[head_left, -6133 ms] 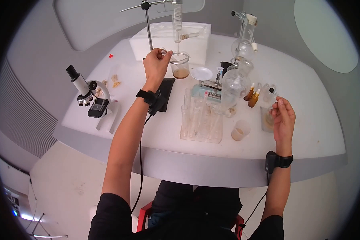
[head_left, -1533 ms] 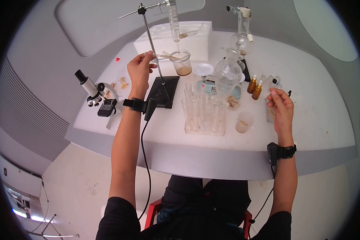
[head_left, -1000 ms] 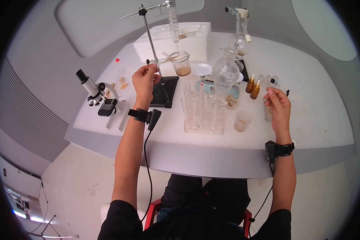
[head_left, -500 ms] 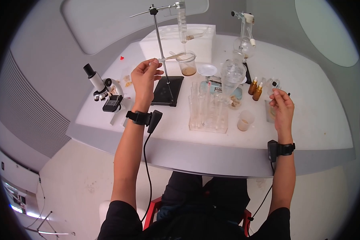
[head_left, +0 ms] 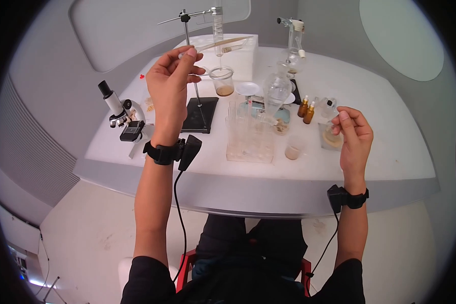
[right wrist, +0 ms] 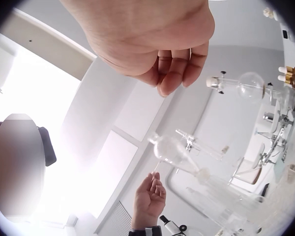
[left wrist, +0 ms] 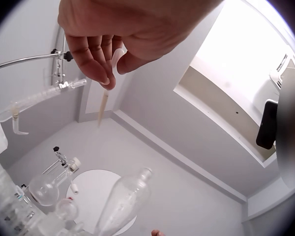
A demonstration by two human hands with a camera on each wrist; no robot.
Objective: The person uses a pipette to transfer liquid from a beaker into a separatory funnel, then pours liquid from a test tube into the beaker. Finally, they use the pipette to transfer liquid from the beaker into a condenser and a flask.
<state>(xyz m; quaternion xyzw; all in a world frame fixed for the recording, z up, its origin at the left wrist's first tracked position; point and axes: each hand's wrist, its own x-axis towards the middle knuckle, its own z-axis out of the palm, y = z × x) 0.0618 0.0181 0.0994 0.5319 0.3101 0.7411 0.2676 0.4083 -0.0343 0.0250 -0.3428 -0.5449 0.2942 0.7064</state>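
Note:
My left hand (head_left: 169, 83) pinches a plastic dropper (head_left: 223, 43) by its pale bulb end, above and beside the stand. The stem points right and slightly up in the head view, and brownish liquid shows in it in the left wrist view. Below it is a clear beaker (head_left: 222, 81) with a little brown liquid, under the clamped glass tube (head_left: 218, 28). My right hand (head_left: 356, 139) is raised over the right side of the table, thumb and fingertips together at a small clear piece (head_left: 334, 124). In the right wrist view that piece is hidden.
A test tube rack (head_left: 248, 149), separatory funnel (head_left: 277, 88), scale (head_left: 251, 109) and plastic cup (head_left: 293, 149) stand between the hands. Amber dropper bottles (head_left: 309, 112) are near the right hand. The microscope (head_left: 117, 109) and black stand base (head_left: 200, 115) are left.
My left hand has lifted from beside the beaker's rim, and the dropper now points up and right above the beaker. My right hand keeps its pinch with little movement.

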